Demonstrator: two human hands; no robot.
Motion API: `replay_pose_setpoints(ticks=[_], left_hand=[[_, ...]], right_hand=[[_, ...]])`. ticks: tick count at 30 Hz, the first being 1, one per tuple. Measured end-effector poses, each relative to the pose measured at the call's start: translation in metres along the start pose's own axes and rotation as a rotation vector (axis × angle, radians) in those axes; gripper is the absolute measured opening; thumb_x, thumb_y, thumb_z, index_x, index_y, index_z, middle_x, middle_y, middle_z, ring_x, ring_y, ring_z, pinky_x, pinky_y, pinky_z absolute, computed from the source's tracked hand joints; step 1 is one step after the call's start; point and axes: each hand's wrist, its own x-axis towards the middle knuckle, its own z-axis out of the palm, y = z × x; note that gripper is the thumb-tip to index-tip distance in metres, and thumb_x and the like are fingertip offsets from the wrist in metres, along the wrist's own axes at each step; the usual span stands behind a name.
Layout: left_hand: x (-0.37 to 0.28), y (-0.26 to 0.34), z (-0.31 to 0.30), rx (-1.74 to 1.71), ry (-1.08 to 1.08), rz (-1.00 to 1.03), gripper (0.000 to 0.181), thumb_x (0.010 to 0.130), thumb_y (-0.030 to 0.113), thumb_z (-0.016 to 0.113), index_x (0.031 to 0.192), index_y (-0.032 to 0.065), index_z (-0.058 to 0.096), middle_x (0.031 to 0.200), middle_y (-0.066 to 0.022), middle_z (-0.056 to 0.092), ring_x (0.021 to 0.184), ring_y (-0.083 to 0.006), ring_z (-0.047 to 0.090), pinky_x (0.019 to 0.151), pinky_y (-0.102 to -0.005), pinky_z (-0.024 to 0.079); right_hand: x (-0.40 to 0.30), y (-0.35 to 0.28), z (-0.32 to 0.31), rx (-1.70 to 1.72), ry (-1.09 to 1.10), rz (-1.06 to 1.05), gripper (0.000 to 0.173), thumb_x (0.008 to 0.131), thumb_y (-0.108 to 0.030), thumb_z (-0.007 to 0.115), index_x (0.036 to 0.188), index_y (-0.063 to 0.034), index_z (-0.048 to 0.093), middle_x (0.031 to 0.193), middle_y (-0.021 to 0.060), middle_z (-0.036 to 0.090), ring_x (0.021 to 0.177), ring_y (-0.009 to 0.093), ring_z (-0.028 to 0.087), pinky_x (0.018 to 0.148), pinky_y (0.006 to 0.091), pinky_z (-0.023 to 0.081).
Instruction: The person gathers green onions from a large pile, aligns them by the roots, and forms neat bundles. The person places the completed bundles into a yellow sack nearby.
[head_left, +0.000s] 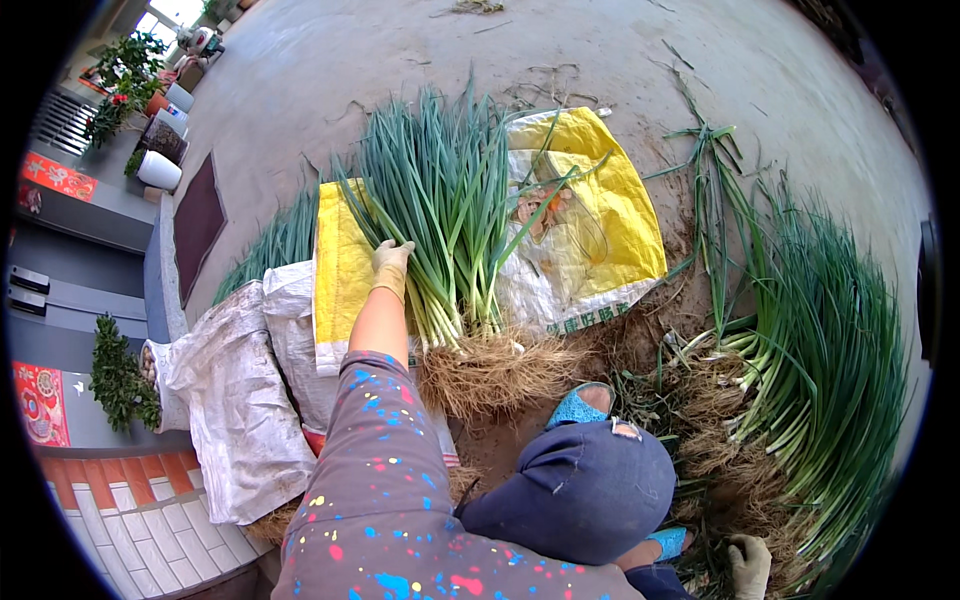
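Note:
My left hand (391, 266), in a pale glove, lies against the left side of a large bunch of green onions (457, 202); its thumb and fingers are at the stalks, and whether they grip cannot be told. The bunch rests on a yellow and white woven sack (615, 217), leaves pointing away from me and brown roots (487, 371) towards me. At the bottom right my right hand (748, 566), also gloved, is beside the roots of a long pile of green onions (825, 337). Its fingers look curled, partly cut off by the picture's edge.
White woven sacks (232, 405) cover more green onions (277, 236) at the left. Loose leaves (709, 142) and soil lie on the concrete floor (300, 105). Potted plants (159, 169) and a dark mat (199, 225) are farther left. My knee (600, 487) and blue slippers (581, 406) are close below.

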Motion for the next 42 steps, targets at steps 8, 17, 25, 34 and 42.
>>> replay_pose_setpoints(ticks=[8,17,25,34,42], left_hand=[[-0.024,-0.013,0.027,-0.101,-0.171,0.175,0.045,0.083,0.034,0.071,0.106,-0.0026,0.062,0.099,-0.0112,0.066,0.089,-0.0216,0.061,0.081,-0.0328,0.047],[-0.131,-0.024,-0.007,-0.239,-0.561,0.186,0.034,0.087,0.021,0.068,0.109,-0.0013,0.057,0.092,-0.0082,0.065,0.076,-0.0137,0.063,0.067,-0.0256,0.052],[-0.164,-0.019,0.037,0.162,-0.134,0.145,0.038,0.072,0.027,0.081,0.092,0.0018,0.060,0.080,-0.0110,0.066,0.070,-0.0183,0.061,0.068,-0.0327,0.050],[-0.161,-0.056,0.065,-0.925,0.074,-0.228,0.016,0.087,0.014,0.068,0.085,0.0094,0.053,0.060,-0.0010,0.054,0.039,-0.0111,0.042,0.033,-0.0249,0.032],[-0.166,-0.060,0.063,-1.158,0.078,-0.203,0.014,0.096,0.017,0.054,0.095,0.0109,0.041,0.055,-0.0002,0.041,0.039,-0.0115,0.035,0.034,-0.0283,0.029]], right_hand=[[0.009,-0.008,-0.002,-0.018,-0.075,0.017,0.023,0.086,-0.013,0.063,0.107,-0.0032,0.065,0.104,0.0173,0.065,0.098,0.029,0.062,0.089,0.0360,0.047],[0.111,0.003,0.017,-0.376,-0.148,-0.339,0.025,0.077,-0.027,0.067,0.098,-0.0131,0.067,0.086,0.0124,0.062,0.087,0.033,0.059,0.076,0.0444,0.045],[0.159,0.009,0.045,-0.456,-0.251,-0.515,0.030,0.082,-0.037,0.063,0.100,-0.0147,0.067,0.087,0.0115,0.063,0.088,0.032,0.060,0.075,0.0437,0.047],[0.152,0.047,0.054,-0.481,-0.269,-0.448,0.024,0.079,-0.032,0.066,0.091,-0.0121,0.067,0.083,0.0133,0.063,0.084,0.034,0.060,0.075,0.0450,0.047],[0.141,0.034,0.057,-0.465,-0.321,-0.494,0.026,0.080,-0.034,0.065,0.092,-0.0112,0.067,0.081,0.0133,0.063,0.083,0.034,0.060,0.074,0.0454,0.046]])
